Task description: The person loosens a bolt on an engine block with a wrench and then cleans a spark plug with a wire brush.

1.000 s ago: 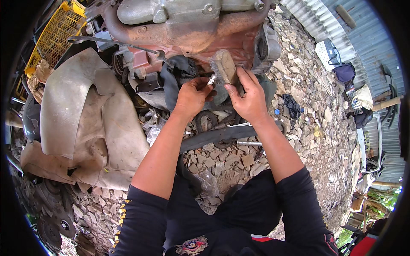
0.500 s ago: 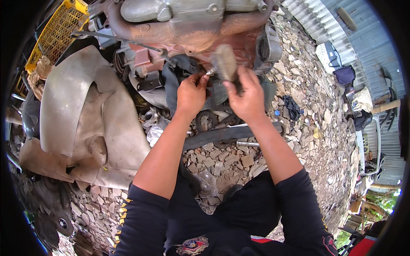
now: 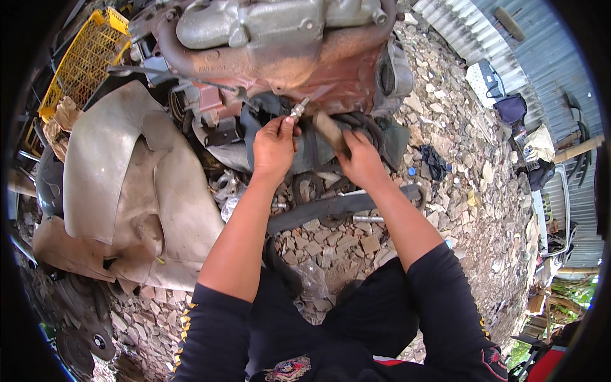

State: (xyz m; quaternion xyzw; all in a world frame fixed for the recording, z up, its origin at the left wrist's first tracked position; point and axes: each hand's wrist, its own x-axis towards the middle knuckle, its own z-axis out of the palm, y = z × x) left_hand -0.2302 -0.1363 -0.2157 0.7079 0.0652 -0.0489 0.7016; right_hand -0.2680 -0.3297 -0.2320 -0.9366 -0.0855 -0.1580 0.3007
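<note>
My left hand (image 3: pixel 273 149) pinches a small silvery threaded part (image 3: pixel 299 108), which looks like a spark plug, pointing up and to the right. My right hand (image 3: pixel 363 159) grips a wooden-backed wire brush (image 3: pixel 330 132), slightly blurred, just below and right of the plug; whether the bristles touch it I cannot tell. Both hands are in front of an engine (image 3: pixel 286 73) with a rusty manifold and reddish block. Dark rags and hoses (image 3: pixel 251 118) lie beneath it around my hands.
Large bent beige panels (image 3: pixel 108 178) and a yellow crate (image 3: pixel 79 63) are at left. A long dark rubber strip (image 3: pixel 293 219) crosses rubble ground (image 3: pixel 334 251) below my hands. Bags (image 3: pixel 509 108), a white frame and corrugated sheeting (image 3: pixel 541 51) are at right. A metal bar (image 3: pixel 127 70) lies across the engine's left side.
My left hand has shifted a little left and the plug is tilted higher. The brush in my right hand has swung down and left, lower than the plug.
</note>
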